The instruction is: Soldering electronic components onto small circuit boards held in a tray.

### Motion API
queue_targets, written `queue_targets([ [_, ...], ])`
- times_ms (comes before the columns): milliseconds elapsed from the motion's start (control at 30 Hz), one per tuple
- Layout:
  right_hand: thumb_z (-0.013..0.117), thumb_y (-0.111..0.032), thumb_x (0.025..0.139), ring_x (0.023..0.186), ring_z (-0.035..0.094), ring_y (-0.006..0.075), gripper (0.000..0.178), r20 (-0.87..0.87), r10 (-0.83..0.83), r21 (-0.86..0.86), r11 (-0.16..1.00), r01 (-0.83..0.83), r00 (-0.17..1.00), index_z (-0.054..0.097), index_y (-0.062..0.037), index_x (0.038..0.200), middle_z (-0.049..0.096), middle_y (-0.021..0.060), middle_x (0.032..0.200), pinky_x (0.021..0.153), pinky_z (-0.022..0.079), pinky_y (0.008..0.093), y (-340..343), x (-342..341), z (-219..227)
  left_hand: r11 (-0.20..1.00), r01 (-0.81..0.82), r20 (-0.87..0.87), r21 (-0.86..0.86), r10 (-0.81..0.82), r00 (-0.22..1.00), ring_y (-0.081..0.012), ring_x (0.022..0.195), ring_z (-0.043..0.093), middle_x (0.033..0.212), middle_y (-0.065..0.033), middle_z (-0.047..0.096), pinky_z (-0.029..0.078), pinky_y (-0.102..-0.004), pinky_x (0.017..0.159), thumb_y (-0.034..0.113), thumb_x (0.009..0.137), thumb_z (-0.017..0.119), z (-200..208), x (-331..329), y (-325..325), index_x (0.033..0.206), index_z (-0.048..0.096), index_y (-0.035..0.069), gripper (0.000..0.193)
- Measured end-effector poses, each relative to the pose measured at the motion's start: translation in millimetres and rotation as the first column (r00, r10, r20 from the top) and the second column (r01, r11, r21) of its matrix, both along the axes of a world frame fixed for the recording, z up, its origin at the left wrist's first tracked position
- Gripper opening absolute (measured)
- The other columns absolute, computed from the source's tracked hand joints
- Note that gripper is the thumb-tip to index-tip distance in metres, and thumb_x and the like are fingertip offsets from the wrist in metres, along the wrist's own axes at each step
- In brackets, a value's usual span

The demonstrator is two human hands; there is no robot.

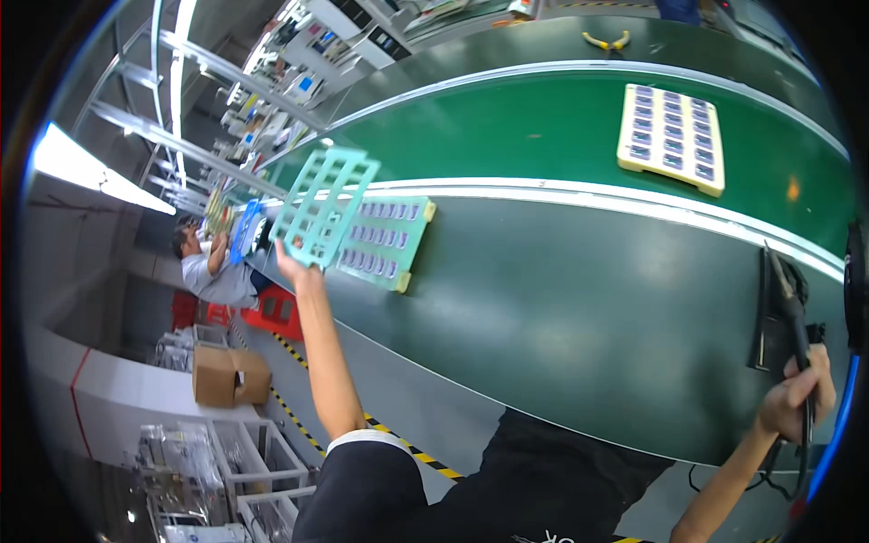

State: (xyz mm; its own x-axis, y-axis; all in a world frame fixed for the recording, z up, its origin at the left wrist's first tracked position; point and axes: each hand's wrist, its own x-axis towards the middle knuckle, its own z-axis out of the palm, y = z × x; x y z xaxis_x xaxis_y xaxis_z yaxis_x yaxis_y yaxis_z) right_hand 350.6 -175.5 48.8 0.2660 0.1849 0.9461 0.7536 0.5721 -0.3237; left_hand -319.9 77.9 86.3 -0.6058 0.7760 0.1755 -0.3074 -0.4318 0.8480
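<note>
My left hand [303, 270] grips the near edge of a pale green slotted frame [339, 161], raised and tilted. Partly behind it, a pale green tray [380, 224] lies on the dark worktop, with rows of small purplish pieces and yellowish blocks at its corners. At the far right, my right hand [797, 398] is closed around a long black rod-like tool [793, 312]; its exact kind cannot be made out. Beside this tool, a black holder-like object [768, 317] stands on the worktop.
A cream tray [720, 161] of small pieces sits on the green conveyor belt [507, 127] beyond the pale rail. Yellow-handled pliers [606, 42] lie on the far ledge. Another person [213, 271] sits at the left along the line, near a red stool [276, 315]. A cable hangs at lower right.
</note>
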Motion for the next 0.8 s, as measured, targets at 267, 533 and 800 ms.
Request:
queue_targets([
  [267,0.040,0.002,0.089,0.050,0.036,0.0145,0.018,-0.019,-0.050,-0.112,0.993,0.048,0.999,0.052,0.0079,0.102,0.049,0.0142,0.065,0.046,0.030,0.0263,10.8,8.8,-22.9,0.938,-0.179,0.020,-0.296,0.194,0.981,-0.0196,0.072,0.061,0.088,-0.0047,0.061,0.050,-0.0290,0.050,0.028,0.095,0.030,-67.4,-252.5,-55.3,0.111,0.051,0.007,0.033],
  [533,0.042,0.003,0.089,0.052,0.040,0.0110,0.014,0.039,-0.099,-0.222,0.969,0.105,0.994,0.053,0.0062,0.097,0.056,0.0155,0.073,0.049,0.033,0.0220,12.1,13.4,-28.1,0.472,-0.670,-0.730,-0.573,0.077,0.679,-0.0177,0.046,0.059,0.062,-0.0086,0.062,0.041,-0.0271,0.036,0.042,0.088,0.045,-98.3,-259.2,-9.8,0.077,0.061,-0.002,0.048],
  [800,0.045,0.004,0.089,0.052,0.041,0.0123,0.015,0.087,-0.155,-0.212,0.962,0.171,0.984,0.055,0.0071,0.099,0.059,0.0164,0.076,0.050,0.036,0.0225,11.8,16.0,-33.9,0.445,-0.893,-0.863,0.062,-0.425,-0.272,-0.0291,0.080,0.066,0.089,-0.0172,0.066,0.050,-0.0411,0.066,0.036,0.087,0.049,-55.5,-150.7,18.8,0.096,0.062,0.001,0.038],
])
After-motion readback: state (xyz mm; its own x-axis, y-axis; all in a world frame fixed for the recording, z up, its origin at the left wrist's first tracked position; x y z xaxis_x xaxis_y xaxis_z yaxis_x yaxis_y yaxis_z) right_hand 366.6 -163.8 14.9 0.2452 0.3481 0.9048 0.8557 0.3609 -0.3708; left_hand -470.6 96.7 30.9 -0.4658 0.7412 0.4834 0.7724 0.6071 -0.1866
